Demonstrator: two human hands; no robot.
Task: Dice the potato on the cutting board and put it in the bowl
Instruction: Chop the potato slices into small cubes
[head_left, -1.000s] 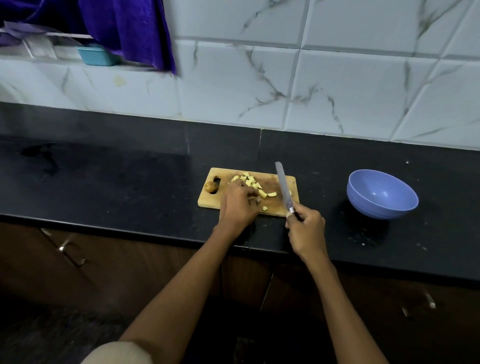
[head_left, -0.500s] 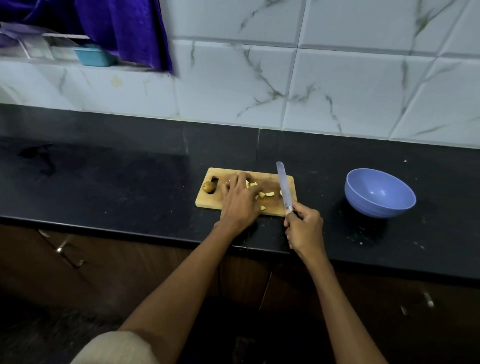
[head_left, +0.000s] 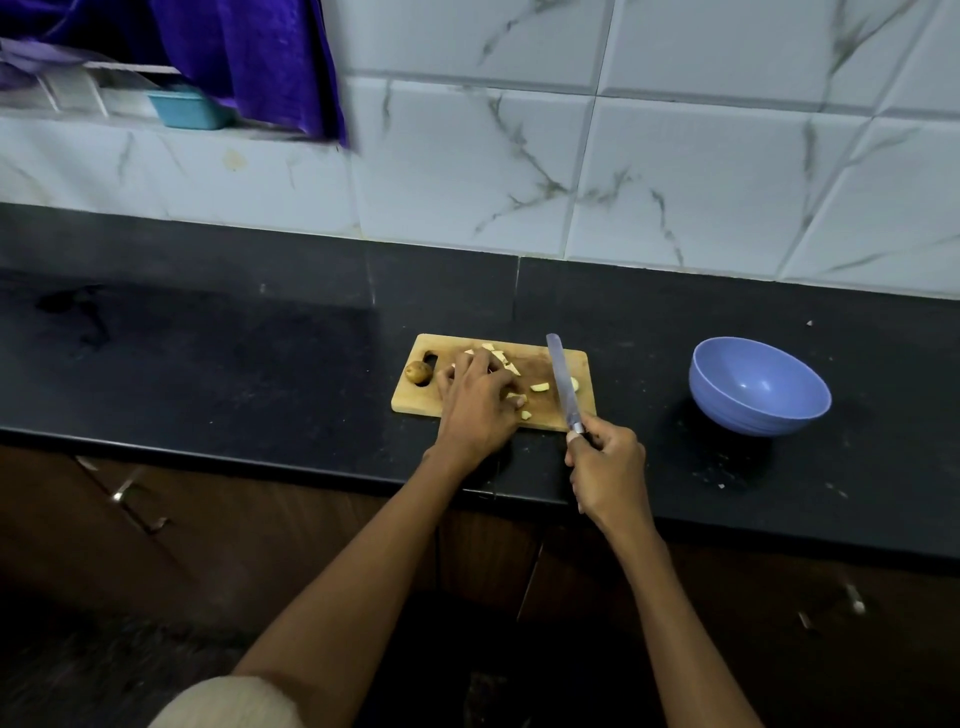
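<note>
A small wooden cutting board (head_left: 545, 358) lies on the black counter. Several pale potato pieces (head_left: 540, 387) are scattered on it, and a small brown potato end (head_left: 418, 372) sits by the handle hole at its left. My left hand (head_left: 478, 400) lies over the pieces with its fingers curled around some of them; those under the palm are hidden. My right hand (head_left: 605, 467) grips the handle of a knife (head_left: 563, 382), whose blade lies across the board's right part. The blue bowl (head_left: 761, 387) stands empty to the right of the board.
The black counter (head_left: 208, 364) runs left and right, its front edge just below the board. A tiled wall rises behind. A purple cloth (head_left: 249, 57) and a teal tub (head_left: 189, 109) are on a ledge at the upper left. Dark cabinet doors are below.
My left hand has slid forward over the potato pieces and closed around them. The knife has stayed at the board's right side, shifting only slightly.
</note>
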